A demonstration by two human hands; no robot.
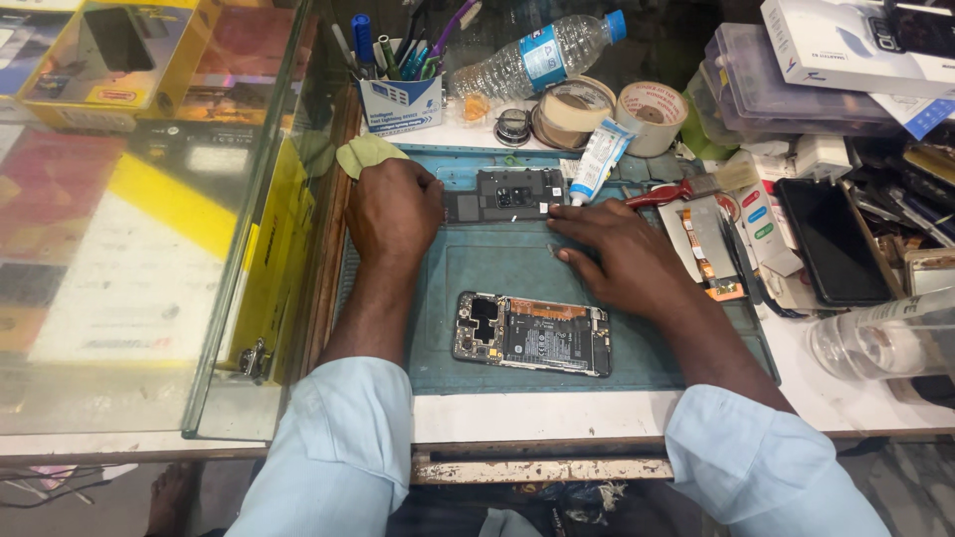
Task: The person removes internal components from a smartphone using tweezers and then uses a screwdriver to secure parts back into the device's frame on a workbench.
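Nearest, opened phone (532,334) flat on blue mat (497,268), untouched. Beyond, left hand (393,212) curled on green cloth (364,153); right hand (617,254) flat, fingers spread, empty, beside dark phone panel (507,194). Farther: glue tube (599,159), tape rolls (607,111), water bottle (537,52) crowding tabletop (537,413).

Bright, even light; glare washes the glass case (149,229) left of the mat (497,264); edges slightly bent
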